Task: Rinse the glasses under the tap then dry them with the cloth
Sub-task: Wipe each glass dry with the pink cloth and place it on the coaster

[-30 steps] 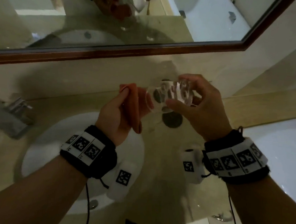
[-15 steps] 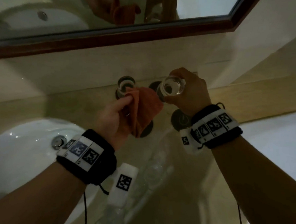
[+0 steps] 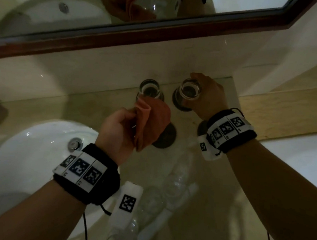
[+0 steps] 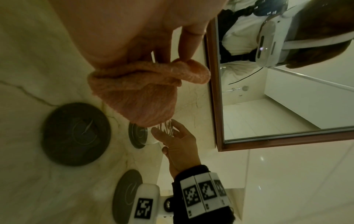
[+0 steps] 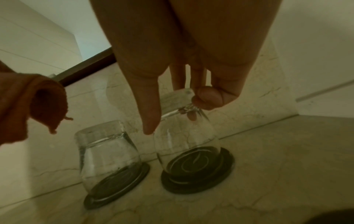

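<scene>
My right hand grips a clear glass by its base, upside down, on a dark round coaster near the back wall. A second glass stands upside down on its own coaster just to the left. My left hand holds a bunched orange cloth in front of that second glass, apart from it.
A white basin with a drain knob lies at the lower left. Two bare dark coasters sit on the marble counter nearer me. Several more clear glasses lie near the front edge. A framed mirror runs along the wall.
The right hand carried the glass away from the cloth, turned it mouth down and brought it onto the back right coaster. The left hand kept the cloth.
</scene>
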`<state>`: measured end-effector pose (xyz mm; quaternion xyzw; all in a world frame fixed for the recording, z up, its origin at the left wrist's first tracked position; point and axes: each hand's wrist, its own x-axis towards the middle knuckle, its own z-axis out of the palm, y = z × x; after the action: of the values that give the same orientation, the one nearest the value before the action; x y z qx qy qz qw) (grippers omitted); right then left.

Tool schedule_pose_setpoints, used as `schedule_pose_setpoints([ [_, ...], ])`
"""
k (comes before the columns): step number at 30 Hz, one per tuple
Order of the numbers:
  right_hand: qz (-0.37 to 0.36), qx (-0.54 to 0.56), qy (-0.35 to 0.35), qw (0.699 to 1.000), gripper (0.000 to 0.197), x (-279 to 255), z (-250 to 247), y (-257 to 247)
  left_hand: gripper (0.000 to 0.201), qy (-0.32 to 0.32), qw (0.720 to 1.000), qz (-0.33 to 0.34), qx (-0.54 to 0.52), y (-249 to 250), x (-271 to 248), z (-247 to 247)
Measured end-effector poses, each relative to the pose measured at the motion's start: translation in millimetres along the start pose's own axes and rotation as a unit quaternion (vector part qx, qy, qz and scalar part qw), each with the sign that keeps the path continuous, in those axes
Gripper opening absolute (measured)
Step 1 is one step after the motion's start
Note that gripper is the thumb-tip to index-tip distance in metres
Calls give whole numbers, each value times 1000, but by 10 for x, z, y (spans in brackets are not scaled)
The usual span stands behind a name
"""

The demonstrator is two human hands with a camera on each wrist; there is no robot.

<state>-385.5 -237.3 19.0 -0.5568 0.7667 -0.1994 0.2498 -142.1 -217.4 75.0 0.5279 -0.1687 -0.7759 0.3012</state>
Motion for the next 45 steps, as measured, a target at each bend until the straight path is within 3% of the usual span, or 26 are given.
schedule_pose_setpoints([
  [3, 24, -4, 16, 1000, 93, -203, -135, -103, 39, -1, 1000, 5, 14, -6, -63, -45],
  [6, 6, -16, 17, 1000, 82, -635, -267, -203, 34, 0, 999, 9, 34, -27, -137, -147],
  [9, -19, -3, -56, 998, 77, -1205, -279, -252, 36, -4, 999, 13, 34, -44, -241, -231],
  [13, -4, -1, -172, 985, 85, -1883, -44, -297, 36, -22, 999, 15, 40, -89, -366, -342],
  [18, 18, -39, -198, 979, 96, -2349, 316, -352, 35, -32, 999, 8, 41, -152, -569, -578],
  [24, 85, -103, -104, 985, 77, -2487, 624, -568, 32, -57, 996, 27, 69, -172, -878, -983],
  [27, 77, -95, -65, 990, 75, -2560, 729, -790, 34, -58, 995, 23, 81, -169, -987, -1196],
  [31, 21, -71, 8, 997, 75, -2678, 760, -1291, 36, -61, 994, 35, 80, -61, -1174, -1454],
  [36, -106, 19, 128, 986, 70, -2809, 655, -2152, 37, -87, 993, 59, 59, 203, -1444, -1794],
  [38, -149, 57, 132, 978, 69, -2843, 638, -2525, 39, -119, 990, 58, 51, 291, -1581, -1910],
  [42, -226, 64, 125, 964, 67, -2841, 796, -3070, 70, -148, 982, 110, 31, 410, -1853, -2061],
  [45, -230, 54, 146, 961, 64, -2746, 895, -3204, 65, -161, 979, 120, -33, 543, -1865, -2247],
])
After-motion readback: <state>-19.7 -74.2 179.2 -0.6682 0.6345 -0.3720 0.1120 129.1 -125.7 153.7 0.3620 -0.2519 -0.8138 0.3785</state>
